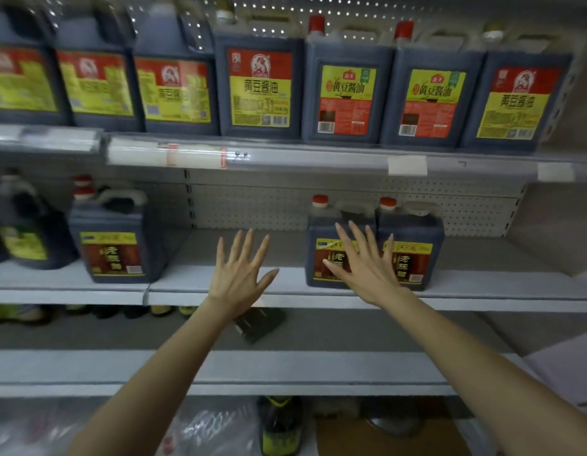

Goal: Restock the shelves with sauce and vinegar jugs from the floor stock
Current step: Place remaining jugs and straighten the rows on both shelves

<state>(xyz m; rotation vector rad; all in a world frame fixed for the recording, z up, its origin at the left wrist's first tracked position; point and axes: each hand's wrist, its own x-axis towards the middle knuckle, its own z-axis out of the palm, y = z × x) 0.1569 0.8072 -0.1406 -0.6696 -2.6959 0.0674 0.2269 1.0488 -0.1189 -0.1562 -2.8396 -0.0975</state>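
Two dark vinegar jugs with red caps and brown labels stand side by side on the middle shelf [483, 287], one [321, 232] left of the other [417, 245]. My right hand [361, 261] is spread flat in front of their labels, fingers straight; whether it touches them is unclear. My left hand [239, 268] hovers with spread fingers over the bare gap of the shelf, holding nothing. A third vinegar jug [114, 245] stands further left on the same shelf.
The top shelf [318, 153] carries a full row of dark soy sauce jugs [259, 87] with yellow and red labels. A dark flat object [259, 324] lies on the shelf below. Bottles and plastic-wrapped stock [279, 426] sit at the bottom.
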